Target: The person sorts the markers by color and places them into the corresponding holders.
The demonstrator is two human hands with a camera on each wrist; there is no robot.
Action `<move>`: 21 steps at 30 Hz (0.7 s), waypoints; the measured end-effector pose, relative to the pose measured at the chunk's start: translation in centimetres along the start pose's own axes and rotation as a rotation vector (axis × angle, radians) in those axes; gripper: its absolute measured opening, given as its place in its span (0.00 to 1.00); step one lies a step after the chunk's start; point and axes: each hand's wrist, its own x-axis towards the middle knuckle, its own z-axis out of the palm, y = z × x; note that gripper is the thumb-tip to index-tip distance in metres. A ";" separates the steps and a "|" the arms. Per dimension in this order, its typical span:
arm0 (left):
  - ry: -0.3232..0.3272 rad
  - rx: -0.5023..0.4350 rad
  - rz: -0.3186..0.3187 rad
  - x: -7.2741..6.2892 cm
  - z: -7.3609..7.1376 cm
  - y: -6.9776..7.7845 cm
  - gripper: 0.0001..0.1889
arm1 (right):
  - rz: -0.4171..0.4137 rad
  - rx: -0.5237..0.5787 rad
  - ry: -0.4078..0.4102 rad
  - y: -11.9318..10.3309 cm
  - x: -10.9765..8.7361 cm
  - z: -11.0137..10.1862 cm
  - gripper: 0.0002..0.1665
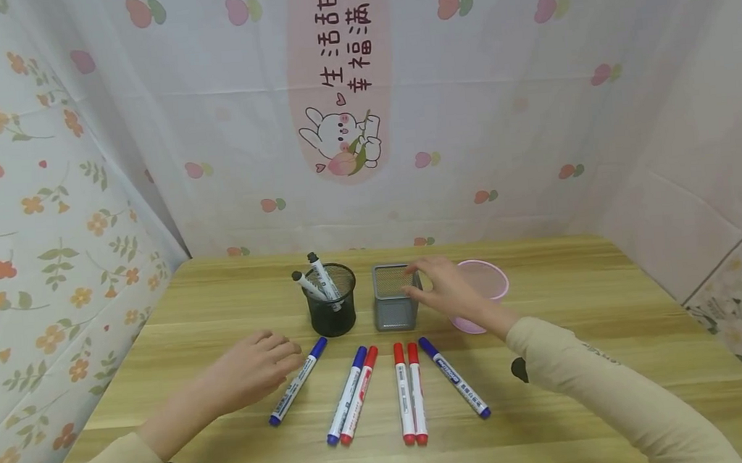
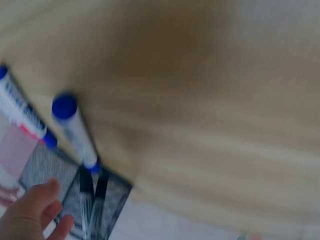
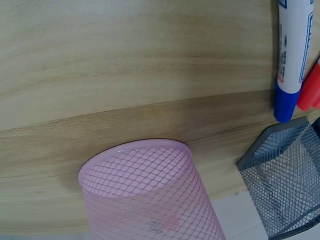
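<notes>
My left hand (image 1: 251, 369), fingers relaxed, is beside a blue marker (image 1: 298, 381) on the table and holds nothing. My right hand (image 1: 444, 287) reaches to the grey square mesh pen holder (image 1: 395, 314); its thumb and fingers are apart at the holder's right rim, with no marker between them. To the left, a black round mesh pen holder (image 1: 333, 318) contains two black-capped markers (image 1: 325, 277). Behind my right hand is a pink mesh pen holder (image 3: 145, 200), partly covered by it in the head view.
Nearer me lie a blue marker (image 1: 347, 395) beside a red marker (image 1: 360, 395), two more red markers (image 1: 404, 394) side by side, and a slanted blue marker (image 1: 454, 377). A printed curtain (image 1: 232, 126) stands behind the wooden table (image 1: 231, 453).
</notes>
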 end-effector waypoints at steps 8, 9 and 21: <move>-0.241 -0.083 0.011 -1.0 0.7 1.8 0.28 | 0.035 -0.004 -0.079 0.6 0.0 -0.3 0.24; -0.256 -0.081 0.019 -1.0 0.7 2.0 0.29 | 0.041 -0.011 -0.089 0.6 0.0 -0.3 0.25; -0.151 0.031 0.179 -0.9 1.8 2.8 0.21 | 0.100 -0.031 -0.172 0.8 0.8 0.0 0.31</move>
